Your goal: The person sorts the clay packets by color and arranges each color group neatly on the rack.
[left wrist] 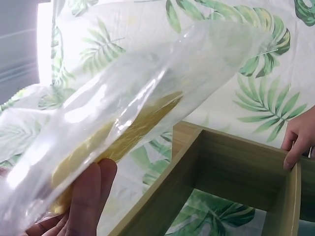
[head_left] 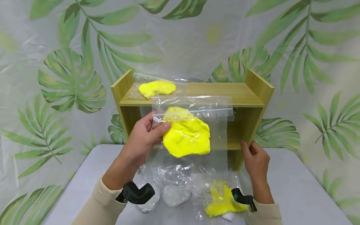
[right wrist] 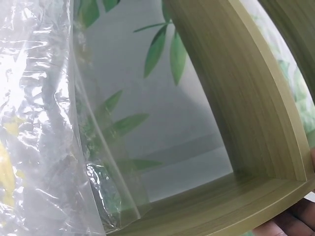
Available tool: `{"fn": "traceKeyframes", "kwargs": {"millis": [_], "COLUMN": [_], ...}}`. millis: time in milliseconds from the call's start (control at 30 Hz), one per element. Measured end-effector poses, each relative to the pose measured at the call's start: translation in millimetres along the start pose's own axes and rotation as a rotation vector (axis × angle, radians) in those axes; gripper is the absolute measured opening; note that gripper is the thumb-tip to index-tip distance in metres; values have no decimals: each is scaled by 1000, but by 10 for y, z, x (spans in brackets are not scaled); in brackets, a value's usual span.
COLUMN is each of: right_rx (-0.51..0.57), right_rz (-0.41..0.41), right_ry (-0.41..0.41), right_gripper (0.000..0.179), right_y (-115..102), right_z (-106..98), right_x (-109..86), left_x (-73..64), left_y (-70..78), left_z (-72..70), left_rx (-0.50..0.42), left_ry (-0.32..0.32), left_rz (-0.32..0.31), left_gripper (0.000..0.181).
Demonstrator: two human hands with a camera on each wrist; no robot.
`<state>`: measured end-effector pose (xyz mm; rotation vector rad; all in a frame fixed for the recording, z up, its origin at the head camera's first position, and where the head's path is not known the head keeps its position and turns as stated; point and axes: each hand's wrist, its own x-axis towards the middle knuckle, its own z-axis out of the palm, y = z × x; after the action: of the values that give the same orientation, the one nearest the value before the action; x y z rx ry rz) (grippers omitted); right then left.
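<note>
In the head view my left hand (head_left: pixel 137 140) pinches the left edge of a clear zip bag (head_left: pixel 218 137), thumb in front. Inside the bag is a flattened, bright yellow clay-like lump (head_left: pixel 187 136). The bag hangs upright before a wooden shelf (head_left: pixel 254 123) and covers much of its middle. From the left wrist view, the bag (left wrist: pixel 147 93) appears side-on and tilted, with the thumb pressed near the lump. My right hand (head_left: pixel 256 161) grips the shelf's right side panel low down, its thumb at the front edge. Only some right fingers (right wrist: pixel 290 223) show in the right wrist view.
A second bag with a yellow lump (head_left: pixel 157 88) lies on the shelf's top board, at the left. On the white table (head_left: pixel 298 187), nearer me, lie clear bags with white lumps (head_left: pixel 175 196) and yellow pieces (head_left: pixel 225 204). A leaf-patterned sheet (head_left: pixel 180 47) hangs behind.
</note>
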<state>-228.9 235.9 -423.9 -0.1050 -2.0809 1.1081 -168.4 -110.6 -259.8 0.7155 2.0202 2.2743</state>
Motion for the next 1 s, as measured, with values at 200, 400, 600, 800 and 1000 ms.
{"fn": "traceKeyframes", "kwargs": {"millis": [200, 400, 600, 800, 1000], "right_rx": [-11, -2, 7, 13, 10], "right_rz": [9, -5, -5, -4, 9], "right_ry": [13, 23, 25, 17, 14], "right_gripper": [30, 28, 27, 28, 30], "right_y": [13, 27, 36, 35, 32], "right_z": [13, 17, 16, 17, 16], "right_x": [1, 10, 9, 1, 4], "left_x": [181, 292, 416, 569, 746], "left_y": [155, 317, 459, 568, 666], "left_z": [-28, -20, 30, 72, 85], "left_rx": [51, 93, 75, 88, 103], "left_ry": [26, 18, 20, 47, 86], "left_rz": [6, 4, 7, 2, -9], "left_gripper": [32, 32, 38, 45, 61]}}
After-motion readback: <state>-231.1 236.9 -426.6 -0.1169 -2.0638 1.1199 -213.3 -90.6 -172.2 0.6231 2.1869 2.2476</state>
